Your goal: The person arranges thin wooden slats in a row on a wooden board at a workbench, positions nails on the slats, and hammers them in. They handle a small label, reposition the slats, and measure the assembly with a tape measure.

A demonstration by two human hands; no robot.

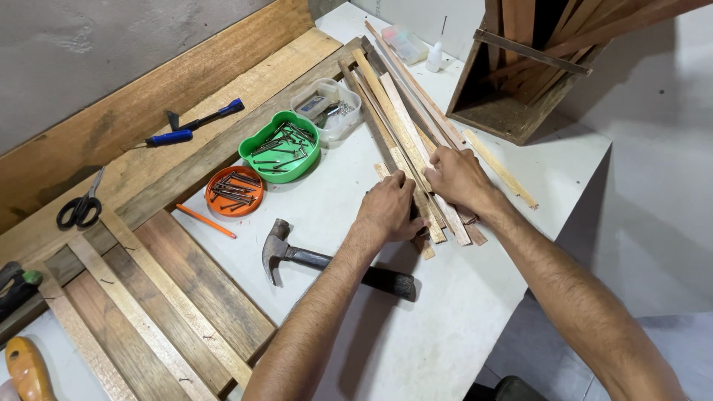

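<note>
Both hands are working on a bundle of thin wooden strips (405, 141) lying diagonally across the white bench (416, 334), running from mid-bench toward the far side. The left hand (388, 209) is pressing down on the near ends with fingers curled over them; the right hand (459, 177) is lying across the strips just right of it, fingers spread and bearing on the wood. Whether either hand is actually pinching a single strip is hard to tell from this angle.

Judgement: squaring the near ends goes best with light, even pressure and the strips kept flat, so none rides over its neighbour.

A claw hammer (327, 261) is lying just near of the left wrist, close enough to get knocked. Left of the strips are sitting a green tub of nails (281, 152), an orange lid of nails (235, 191), a clear plastic box (330, 108) and an orange pencil (206, 220). A wooden crate (520, 74) holding more slats is standing at far right, near the far ends of the bundle.
</note>
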